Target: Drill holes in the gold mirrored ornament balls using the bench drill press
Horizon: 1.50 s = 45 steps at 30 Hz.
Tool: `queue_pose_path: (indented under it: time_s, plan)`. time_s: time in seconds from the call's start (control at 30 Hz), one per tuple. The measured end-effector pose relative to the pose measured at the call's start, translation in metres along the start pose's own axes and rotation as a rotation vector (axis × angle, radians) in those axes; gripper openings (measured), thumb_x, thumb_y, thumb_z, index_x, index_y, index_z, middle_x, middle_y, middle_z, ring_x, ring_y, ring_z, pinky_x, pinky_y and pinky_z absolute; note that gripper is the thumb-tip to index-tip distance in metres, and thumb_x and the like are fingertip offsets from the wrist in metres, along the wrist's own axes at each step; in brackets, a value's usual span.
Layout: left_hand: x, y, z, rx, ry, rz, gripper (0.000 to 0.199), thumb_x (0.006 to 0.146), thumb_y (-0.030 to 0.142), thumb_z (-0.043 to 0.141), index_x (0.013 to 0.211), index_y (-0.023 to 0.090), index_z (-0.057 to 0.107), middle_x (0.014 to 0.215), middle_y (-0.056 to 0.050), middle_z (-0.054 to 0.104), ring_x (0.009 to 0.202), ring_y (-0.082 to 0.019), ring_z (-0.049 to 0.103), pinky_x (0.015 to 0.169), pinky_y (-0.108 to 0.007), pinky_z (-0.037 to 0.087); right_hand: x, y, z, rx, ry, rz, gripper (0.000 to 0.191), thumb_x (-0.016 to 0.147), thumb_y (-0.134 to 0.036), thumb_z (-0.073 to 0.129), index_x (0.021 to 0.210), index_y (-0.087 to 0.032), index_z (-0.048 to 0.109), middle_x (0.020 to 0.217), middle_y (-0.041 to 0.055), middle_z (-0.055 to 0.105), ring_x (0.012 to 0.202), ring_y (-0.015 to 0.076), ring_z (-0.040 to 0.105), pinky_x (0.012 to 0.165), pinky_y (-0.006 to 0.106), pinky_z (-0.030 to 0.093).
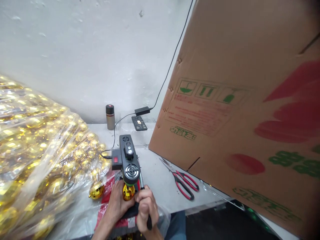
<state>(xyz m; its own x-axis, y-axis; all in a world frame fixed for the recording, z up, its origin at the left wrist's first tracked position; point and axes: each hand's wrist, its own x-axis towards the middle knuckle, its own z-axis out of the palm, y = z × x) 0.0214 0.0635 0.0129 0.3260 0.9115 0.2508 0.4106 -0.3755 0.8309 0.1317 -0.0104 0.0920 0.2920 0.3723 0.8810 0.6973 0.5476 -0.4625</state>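
Note:
A small black bench machine with round vented caps stands on the table, its head over a gold mirrored ball. My left hand is closed around the left side of that ball, holding it under the head. My right hand is wrapped round a black lever handle at the machine's right side. Another gold mirrored ball lies to the left of my left hand. Red plastic lies under the machine's base.
Clear plastic sheeting covers a heap of gold balls at the left. A big cardboard box leans over the right side. Red-handled scissors, a brown bottle, a dark phone-like slab and a power adapter with its cord lie behind or beside.

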Motion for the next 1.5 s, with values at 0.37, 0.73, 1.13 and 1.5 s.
queue_pose_path:
  time_s: [0.37,0.73,1.13,1.5]
  plan:
    - [-0.008,0.0,-0.004,0.042,0.018,0.06,0.043,0.076,0.035,0.076,0.114,0.017,0.072,0.107,-0.015,0.08,0.098,-0.037,0.076,0.085,-0.054,0.064,0.071,-0.04,-0.017,0.106,-0.11,0.157,0.029,0.11,-0.014,0.04,0.083,-0.024,0.048,0.072,-0.0046,0.052,0.061,0.0079,0.054,0.055,0.02,0.043]
    - [-0.041,-0.023,-0.085,0.67,0.324,0.311,0.035,0.103,0.043,0.056,0.126,0.022,0.072,0.119,-0.016,0.079,0.106,-0.034,0.074,0.088,-0.046,0.06,0.066,-0.04,-0.015,0.139,-0.103,0.142,0.028,0.104,-0.006,0.042,0.084,-0.024,0.049,0.074,-0.0049,0.05,0.063,0.0076,0.053,0.059,0.019,0.043]
    - [0.0,-0.004,-0.08,-0.173,0.089,-0.346,0.062,0.077,0.068,0.07,0.116,0.018,0.07,0.102,-0.01,0.083,0.098,-0.033,0.079,0.085,-0.043,0.063,0.076,-0.042,-0.018,0.132,-0.129,0.128,0.03,0.105,-0.006,0.043,0.081,-0.023,0.049,0.071,-0.0041,0.049,0.062,0.0089,0.051,0.057,0.022,0.041]
    - [-0.016,0.002,-0.023,-0.276,0.073,-0.212,0.059,0.086,0.061,0.072,0.129,0.021,0.064,0.132,-0.014,0.076,0.124,-0.034,0.072,0.108,-0.05,0.057,0.095,-0.046,-0.019,0.11,-0.164,0.135,0.033,0.107,-0.01,0.044,0.077,-0.024,0.043,0.067,-0.0055,0.041,0.056,0.009,0.04,0.052,0.024,0.034]
